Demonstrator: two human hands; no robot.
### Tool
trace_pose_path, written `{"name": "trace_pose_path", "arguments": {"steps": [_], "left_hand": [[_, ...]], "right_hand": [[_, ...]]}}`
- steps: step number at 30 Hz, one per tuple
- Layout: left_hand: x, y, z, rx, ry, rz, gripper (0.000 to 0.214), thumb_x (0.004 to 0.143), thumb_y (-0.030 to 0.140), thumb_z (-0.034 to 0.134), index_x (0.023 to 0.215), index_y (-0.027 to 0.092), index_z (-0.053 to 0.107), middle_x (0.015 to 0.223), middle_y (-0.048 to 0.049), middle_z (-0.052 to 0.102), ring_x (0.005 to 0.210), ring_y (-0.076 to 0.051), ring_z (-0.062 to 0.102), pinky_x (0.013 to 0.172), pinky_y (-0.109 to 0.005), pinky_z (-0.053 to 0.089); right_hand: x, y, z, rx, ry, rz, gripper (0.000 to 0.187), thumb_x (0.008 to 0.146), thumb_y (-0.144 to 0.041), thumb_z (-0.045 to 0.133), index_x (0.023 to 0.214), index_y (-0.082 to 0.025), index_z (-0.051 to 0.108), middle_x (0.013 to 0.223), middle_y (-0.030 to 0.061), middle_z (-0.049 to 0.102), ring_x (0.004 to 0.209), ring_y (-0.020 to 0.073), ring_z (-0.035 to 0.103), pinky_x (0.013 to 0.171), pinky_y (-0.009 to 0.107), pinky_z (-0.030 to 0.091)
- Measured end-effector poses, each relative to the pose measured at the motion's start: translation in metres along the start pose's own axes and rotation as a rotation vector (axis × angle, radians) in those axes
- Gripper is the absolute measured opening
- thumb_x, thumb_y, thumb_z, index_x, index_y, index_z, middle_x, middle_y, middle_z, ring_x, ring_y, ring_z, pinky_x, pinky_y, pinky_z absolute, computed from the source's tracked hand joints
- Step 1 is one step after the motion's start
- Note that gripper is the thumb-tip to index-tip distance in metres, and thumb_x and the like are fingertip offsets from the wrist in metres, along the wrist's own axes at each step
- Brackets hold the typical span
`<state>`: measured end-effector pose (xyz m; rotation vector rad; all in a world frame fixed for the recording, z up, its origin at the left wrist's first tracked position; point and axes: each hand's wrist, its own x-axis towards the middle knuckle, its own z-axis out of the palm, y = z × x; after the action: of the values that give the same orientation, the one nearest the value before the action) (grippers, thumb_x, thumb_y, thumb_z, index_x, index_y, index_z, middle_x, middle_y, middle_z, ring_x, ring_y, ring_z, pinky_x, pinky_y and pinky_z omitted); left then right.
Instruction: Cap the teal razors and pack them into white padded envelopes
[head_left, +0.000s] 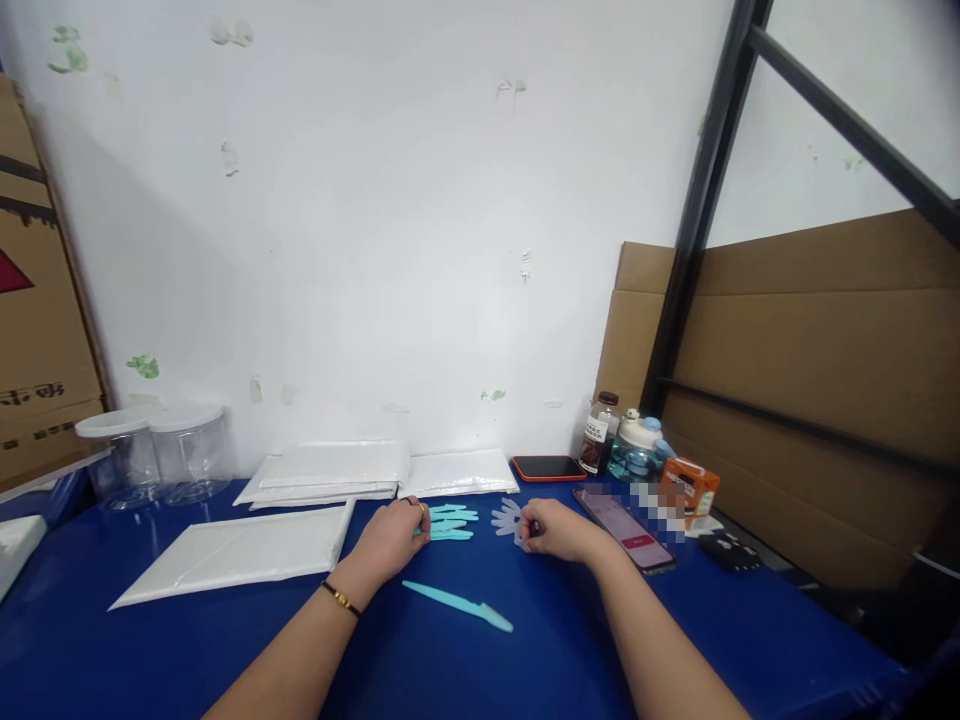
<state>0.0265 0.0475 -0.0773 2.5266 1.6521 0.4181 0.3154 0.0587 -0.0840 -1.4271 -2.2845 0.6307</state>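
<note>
My left hand [391, 541] rests on the blue table [525, 660], its fingers closed over one end of a small bunch of teal plastic sticks [452, 522]. A gold bracelet sits on that wrist. My right hand [553, 529] lies just to the right, its fingertips pinched on a fan of several pale translucent pieces [507, 517]. A single teal stick with a pale cap [458, 605] lies loose on the table in front of both hands.
White padded mailers are stacked at the back [330, 470], and one lies flat at the left [240, 552]. Two clear jars [154, 455] stand far left. Two phones [547, 467] [626, 528], bottles [600, 434] and an orange box [688, 486] crowd the right. Cardboard stands behind.
</note>
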Motion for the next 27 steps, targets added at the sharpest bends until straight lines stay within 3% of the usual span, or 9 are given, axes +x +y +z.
{"name": "trace_pose_path", "arguments": {"steps": [7, 11, 16, 20, 27], "left_hand": [[0.004, -0.006, 0.007, -0.131, -0.030, -0.060, 0.016, 0.073, 0.023, 0.053, 0.089, 0.022, 0.058, 0.086, -0.0018, 0.061, 0.077, -0.016, 0.057, 0.066, -0.023, 0.037], [0.005, -0.010, 0.005, -0.153, -0.014, -0.041, 0.016, 0.079, 0.026, 0.045, 0.080, 0.020, 0.059, 0.082, -0.0029, 0.062, 0.075, -0.016, 0.056, 0.066, -0.023, 0.036], [0.003, -0.001, -0.002, -0.258, 0.087, -0.014, 0.021, 0.086, 0.031, 0.035, 0.082, 0.020, 0.053, 0.076, -0.0020, 0.059, 0.070, -0.015, 0.053, 0.065, -0.023, 0.036], [0.000, 0.014, -0.006, -0.418, 0.026, 0.018, 0.025, 0.087, 0.037, 0.030, 0.088, 0.021, 0.049, 0.069, 0.0020, 0.052, 0.062, -0.013, 0.048, 0.058, -0.022, 0.034], [0.000, 0.020, -0.008, -0.486, 0.030, 0.026, 0.027, 0.086, 0.042, 0.032, 0.086, 0.020, 0.048, 0.068, 0.0028, 0.048, 0.063, -0.013, 0.044, 0.059, -0.022, 0.034]], "right_hand": [[0.009, -0.013, 0.016, 0.456, 0.006, -0.084, 0.019, 0.071, -0.025, 0.063, 0.089, -0.018, 0.057, 0.064, -0.0032, 0.059, 0.048, 0.0092, 0.055, 0.049, 0.020, 0.041], [0.016, -0.016, 0.022, 0.493, 0.104, -0.097, 0.022, 0.075, -0.036, 0.061, 0.081, -0.015, 0.063, 0.061, -0.0003, 0.059, 0.053, 0.0116, 0.058, 0.053, 0.023, 0.044], [0.019, -0.024, 0.020, 0.709, 0.282, -0.102, 0.037, 0.067, -0.045, 0.067, 0.087, -0.014, 0.062, 0.065, 0.0014, 0.062, 0.059, 0.0153, 0.063, 0.059, 0.029, 0.050], [0.016, -0.033, 0.016, 0.727, 0.365, -0.133, 0.037, 0.067, -0.048, 0.067, 0.083, -0.014, 0.063, 0.063, 0.0027, 0.063, 0.059, 0.0169, 0.064, 0.058, 0.029, 0.051], [0.015, -0.035, 0.020, 0.718, 0.371, -0.162, 0.033, 0.070, -0.046, 0.066, 0.082, -0.015, 0.063, 0.064, 0.0023, 0.063, 0.060, 0.0168, 0.065, 0.057, 0.028, 0.051]]}}
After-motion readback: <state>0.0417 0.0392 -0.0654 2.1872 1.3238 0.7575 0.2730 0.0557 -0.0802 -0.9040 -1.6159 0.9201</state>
